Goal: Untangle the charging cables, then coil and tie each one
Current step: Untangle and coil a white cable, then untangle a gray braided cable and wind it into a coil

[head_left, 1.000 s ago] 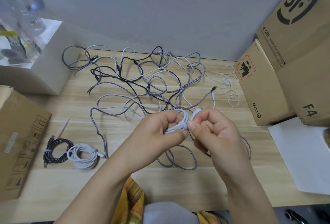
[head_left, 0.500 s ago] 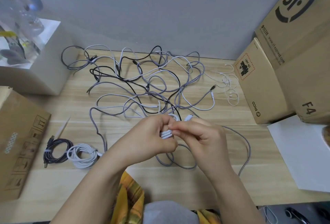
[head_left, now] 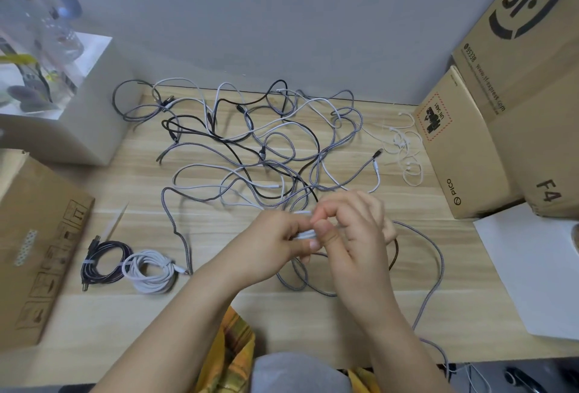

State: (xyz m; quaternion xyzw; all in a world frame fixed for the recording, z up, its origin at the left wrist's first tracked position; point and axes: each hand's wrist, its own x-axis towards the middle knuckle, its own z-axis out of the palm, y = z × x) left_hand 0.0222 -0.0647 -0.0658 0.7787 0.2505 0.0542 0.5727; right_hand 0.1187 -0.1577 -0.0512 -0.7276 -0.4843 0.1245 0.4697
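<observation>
Change: right hand [head_left: 354,236] has moved closer over the white cable [head_left: 305,234].
Left hand [head_left: 279,244]: fingers grip the white cable.
Right hand: fingers pinch it, at 3 o'clock.

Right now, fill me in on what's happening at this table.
A person is sorting charging cables on a wooden table. The left hand and right hand together grip a small white cable coil just above the table, apparently winding or tying it. Two finished bundles, a black coil and a white coil, lie at the left. A large tangle of cables beyond the hands is not yet sorted, and a thin white earphone cord lies beside the cardboard boxes.
</observation>
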